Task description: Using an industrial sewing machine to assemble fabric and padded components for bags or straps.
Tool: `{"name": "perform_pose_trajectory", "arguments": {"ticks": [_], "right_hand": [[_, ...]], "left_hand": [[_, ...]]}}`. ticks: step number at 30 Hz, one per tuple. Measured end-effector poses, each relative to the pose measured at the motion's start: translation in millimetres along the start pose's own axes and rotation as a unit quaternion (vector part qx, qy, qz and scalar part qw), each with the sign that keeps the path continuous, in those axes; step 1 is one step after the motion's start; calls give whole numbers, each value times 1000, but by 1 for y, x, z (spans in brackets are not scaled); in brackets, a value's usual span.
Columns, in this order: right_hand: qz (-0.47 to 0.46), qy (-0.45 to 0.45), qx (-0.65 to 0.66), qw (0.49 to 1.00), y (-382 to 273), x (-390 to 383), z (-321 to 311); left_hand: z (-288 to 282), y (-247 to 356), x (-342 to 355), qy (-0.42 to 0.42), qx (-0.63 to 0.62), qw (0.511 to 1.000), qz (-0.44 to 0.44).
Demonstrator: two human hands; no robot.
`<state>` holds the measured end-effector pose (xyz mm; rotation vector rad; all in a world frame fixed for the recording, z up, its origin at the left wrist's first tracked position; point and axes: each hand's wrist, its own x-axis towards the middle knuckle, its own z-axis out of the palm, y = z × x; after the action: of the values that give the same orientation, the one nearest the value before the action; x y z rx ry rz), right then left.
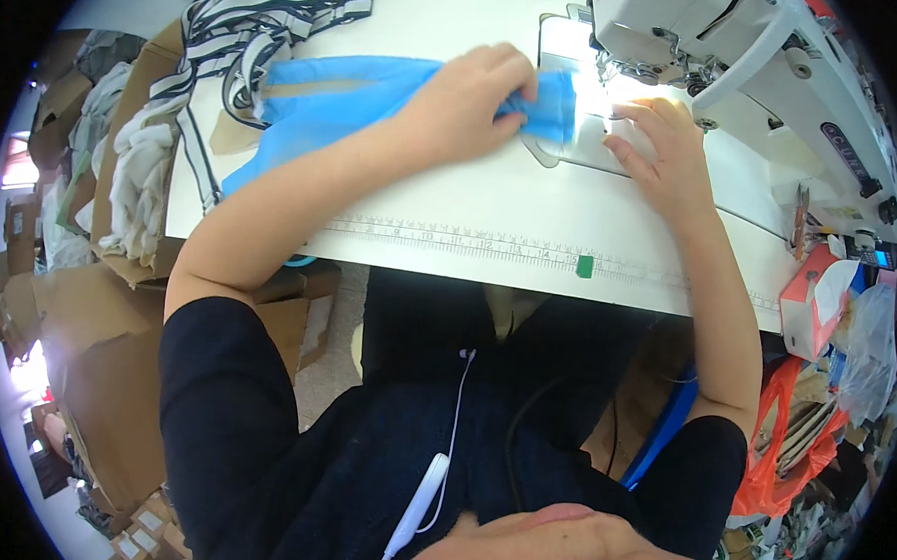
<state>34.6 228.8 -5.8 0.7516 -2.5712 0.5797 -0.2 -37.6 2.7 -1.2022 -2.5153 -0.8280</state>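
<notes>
A bright blue fabric piece [336, 95], partly smeared by motion, lies across the white sewing table [422, 194]. Its hemmed right end rests on the sewing machine's metal plate, left of the needle area. My left hand [466, 101] is closed on the fabric near that end, with blue cloth between thumb and curled fingers. Beside the lit needle area of the white sewing machine [645, 23] is my right hand [664, 154]. Its thumb and fingers are apart, and I see nothing held between them.
Black-and-white striped straps [265, 17] are heaped at the table's far left, beside a cardboard box [139, 156] of pale cloth. A printed ruler strip [450, 242] runs along the near edge. A red-and-white box [813, 301] and a red plastic bag [776, 454] sit at right.
</notes>
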Motion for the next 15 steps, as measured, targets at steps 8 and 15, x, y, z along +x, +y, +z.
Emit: {"name": "perform_pose_trajectory", "arguments": {"ticks": [8, 15], "right_hand": [[153, -62, 229, 959, -57, 6, 3], [-55, 175, 177, 967, -87, 15, -63]], "left_hand": [[-16, 31, -22, 52, 52, 993, 92], [-114, 71, 19, -275, -51, 954, -110]]}}
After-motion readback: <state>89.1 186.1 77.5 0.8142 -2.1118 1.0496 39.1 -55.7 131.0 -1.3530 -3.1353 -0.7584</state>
